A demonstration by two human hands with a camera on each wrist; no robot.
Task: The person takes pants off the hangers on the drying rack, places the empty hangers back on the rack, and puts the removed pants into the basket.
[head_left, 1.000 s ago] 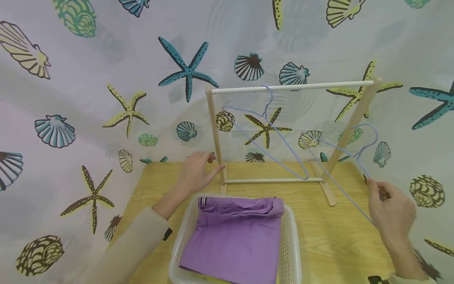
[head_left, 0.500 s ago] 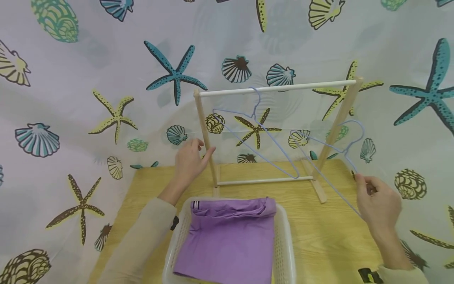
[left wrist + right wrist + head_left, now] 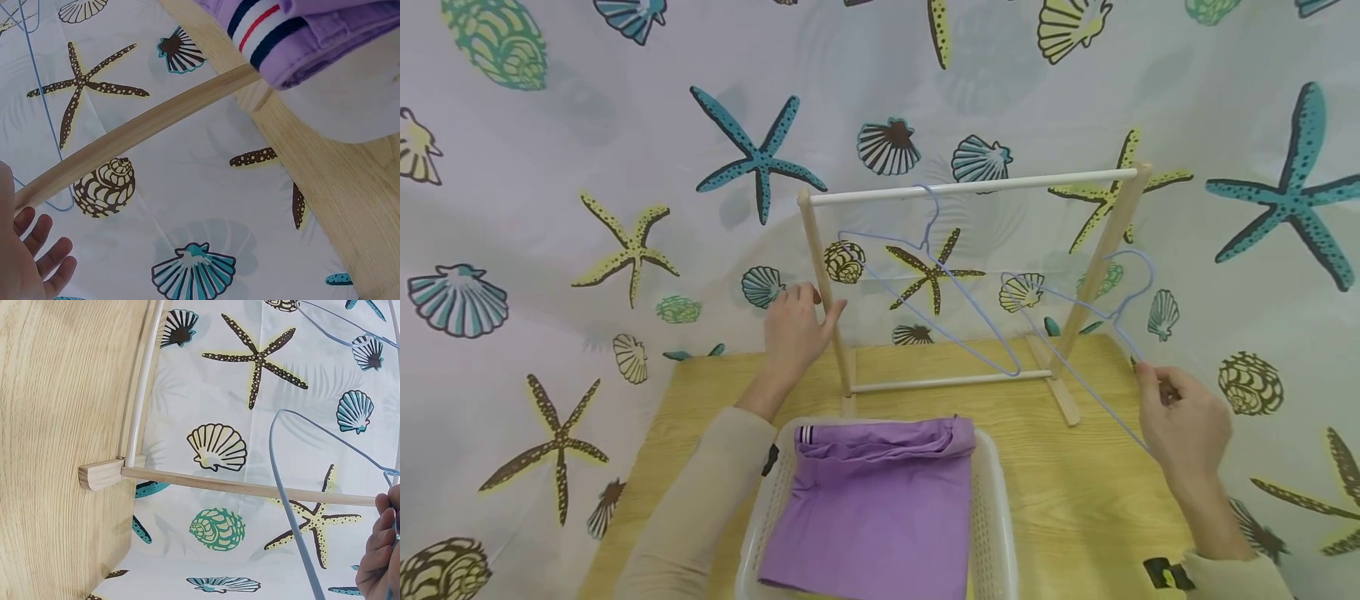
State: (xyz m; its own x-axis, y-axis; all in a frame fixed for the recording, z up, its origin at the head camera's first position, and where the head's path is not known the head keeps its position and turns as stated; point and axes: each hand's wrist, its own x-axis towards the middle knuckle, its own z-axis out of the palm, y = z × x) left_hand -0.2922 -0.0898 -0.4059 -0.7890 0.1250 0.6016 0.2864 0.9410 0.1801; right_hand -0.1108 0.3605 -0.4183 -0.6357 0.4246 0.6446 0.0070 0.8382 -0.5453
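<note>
My right hand (image 3: 1187, 425) pinches a thin blue clothes hanger (image 3: 1114, 316) by its sloping shoulder, to the right of a small wooden garment rack (image 3: 1105, 242). The hanger's hook stands up above the fingers, and its long bar slants down behind the hand. In the right wrist view, part of this hanger overlaps the rack's post. A second blue hanger (image 3: 925, 247) hangs from the rack's white top rod (image 3: 1022, 183). At the rack's left post (image 3: 817, 242), my left hand (image 3: 792, 333) is raised with loosely bent fingers; its thumb overlaps the post, and contact is unclear.
In front of the rack, a white plastic basket (image 3: 996, 517) holds a folded purple garment (image 3: 880, 508) with a striped trim. Both stand on a light wooden table (image 3: 1075, 500). Behind hangs a white curtain (image 3: 730, 50) printed with shells and starfish.
The head view has swung slightly right, so everything sits further left. My left hand has risen and come closer to the rack's left post. The right hand keeps its pinch on the hanger.
</note>
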